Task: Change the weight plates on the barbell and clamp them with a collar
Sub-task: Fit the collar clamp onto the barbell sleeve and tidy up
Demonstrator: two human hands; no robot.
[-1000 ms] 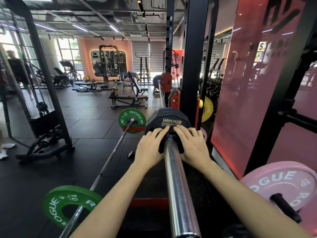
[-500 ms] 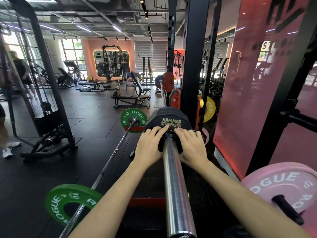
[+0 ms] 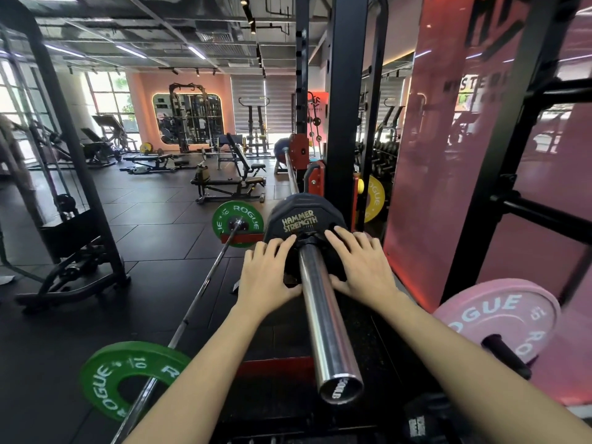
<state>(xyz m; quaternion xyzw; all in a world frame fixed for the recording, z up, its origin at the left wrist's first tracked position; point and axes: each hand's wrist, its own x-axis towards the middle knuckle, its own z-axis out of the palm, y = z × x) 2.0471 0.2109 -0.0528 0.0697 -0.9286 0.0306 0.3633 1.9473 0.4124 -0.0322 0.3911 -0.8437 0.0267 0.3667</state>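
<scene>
A black rack upright (image 3: pixel 344 100) rises just behind the loaded end of the barbell. The barbell sleeve (image 3: pixel 323 312) is smooth, polished steel, a round tube running from the camera toward the rack. On it sits a black rubber-coated plate (image 3: pixel 299 213), many-sided at its rim, lettered HAMMER STRENGTH. The left hand (image 3: pixel 267 277) and right hand (image 3: pixel 363 267) lie flat with fingers spread, pressing the plate's face on either side of the sleeve. A pink Rogue plate (image 3: pixel 499 315) hangs on a peg at right; a second bar with green plates (image 3: pixel 128 376) lies on the floor at left.
</scene>
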